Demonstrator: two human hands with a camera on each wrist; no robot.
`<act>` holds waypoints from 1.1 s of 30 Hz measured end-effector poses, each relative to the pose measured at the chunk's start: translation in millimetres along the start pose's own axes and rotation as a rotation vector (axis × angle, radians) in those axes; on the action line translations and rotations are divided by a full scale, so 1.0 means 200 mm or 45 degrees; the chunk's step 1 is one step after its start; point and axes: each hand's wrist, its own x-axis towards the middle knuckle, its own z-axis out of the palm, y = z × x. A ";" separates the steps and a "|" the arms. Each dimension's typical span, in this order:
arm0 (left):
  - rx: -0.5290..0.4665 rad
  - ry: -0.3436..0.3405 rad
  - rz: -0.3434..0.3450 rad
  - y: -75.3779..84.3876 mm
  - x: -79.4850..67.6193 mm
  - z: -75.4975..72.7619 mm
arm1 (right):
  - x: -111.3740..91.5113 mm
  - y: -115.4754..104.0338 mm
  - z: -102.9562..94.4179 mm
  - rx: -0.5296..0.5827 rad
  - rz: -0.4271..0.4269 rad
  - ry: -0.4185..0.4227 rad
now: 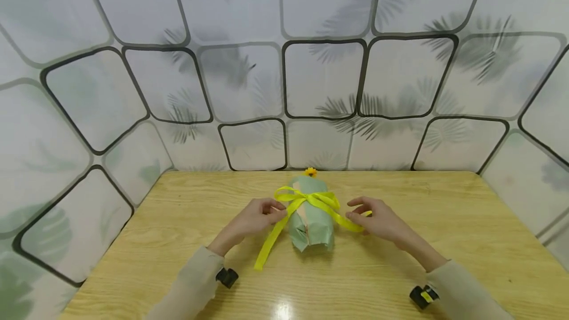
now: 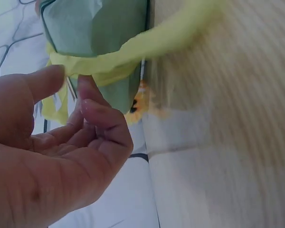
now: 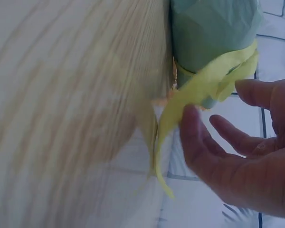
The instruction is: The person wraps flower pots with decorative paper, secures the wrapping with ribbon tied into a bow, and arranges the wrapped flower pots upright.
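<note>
A bundle wrapped in green paper [image 1: 317, 226] lies on the table, with a small orange-yellow flower [image 1: 310, 172] at its far end. Around its middle a yellow ribbon [image 1: 320, 201] is tied in a bow, with tails trailing to both sides. My left hand [image 1: 262, 216] is at the bundle's left side, thumb and forefinger apart, fingertips right at the ribbon. On the other side, my right hand [image 1: 375, 216] has its thumb and forefinger spread beside the right tail. In the right wrist view, that tail [image 3: 168, 128] hangs past the forefinger.
The wooden table [image 1: 178, 201] runs back to a pale wall covering [image 1: 324, 78] printed with dark outlines and leaf shapes. Black wrist devices [image 1: 227, 277] sit at both sleeve cuffs.
</note>
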 end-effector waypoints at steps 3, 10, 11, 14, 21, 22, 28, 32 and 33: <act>0.021 0.055 -0.027 0.01 0.00 -0.02 | 0.01 -0.02 -0.01 -0.082 0.006 0.036; 0.059 0.038 -0.082 0.06 0.04 0.01 | 0.10 -0.11 0.04 -0.009 0.082 0.022; 0.044 0.018 -0.090 0.07 0.05 0.01 | 0.11 -0.12 0.05 -0.013 0.090 0.009; -0.003 -0.051 -0.113 0.07 0.07 0.02 | 0.14 -0.14 0.07 -0.079 0.105 -0.031; -0.156 -0.218 -0.142 0.07 0.09 0.02 | 0.15 -0.15 0.09 -0.114 0.156 -0.139; -0.189 -0.250 -0.155 0.07 0.09 0.01 | 0.15 -0.15 0.09 -0.105 0.156 -0.148; -0.313 -0.330 -0.219 0.07 0.10 0.02 | 0.15 -0.13 0.10 -0.080 0.144 -0.171; -0.356 -0.353 -0.234 0.07 0.11 0.02 | 0.15 -0.14 0.10 -0.075 0.143 -0.193; -0.363 -0.357 -0.229 0.07 0.11 0.02 | 0.15 -0.14 0.10 -0.068 0.143 -0.195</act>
